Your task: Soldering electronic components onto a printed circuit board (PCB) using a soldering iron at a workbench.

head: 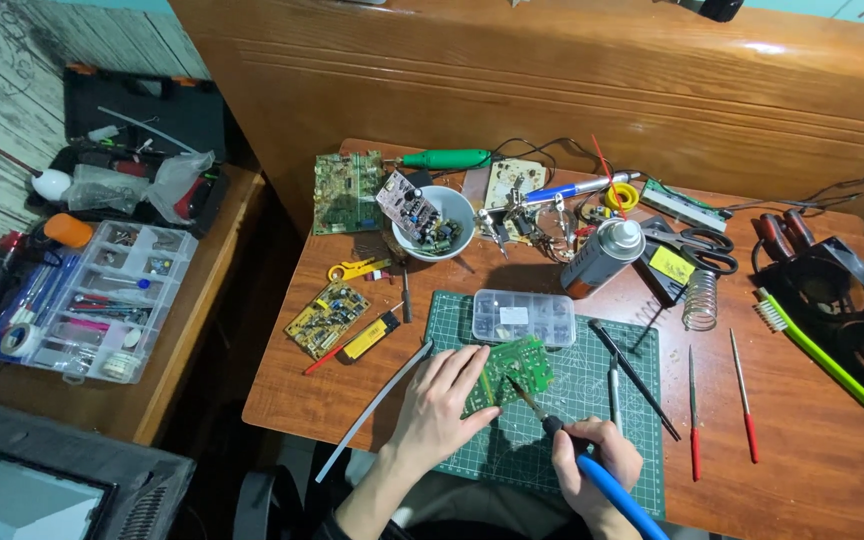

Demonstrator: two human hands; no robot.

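On the green mat (592,400) lies a green circuit board (510,370), just below the clear parts box (523,317). The left hand (442,400) presses flat on the board's left end, fingers spread. The right hand (592,462), below-right of the board, grips a blue soldering iron (592,470), tip touching it.

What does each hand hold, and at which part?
The right hand holds a blue soldering iron by its handle. The left hand presses the green circuit board at its left edge.
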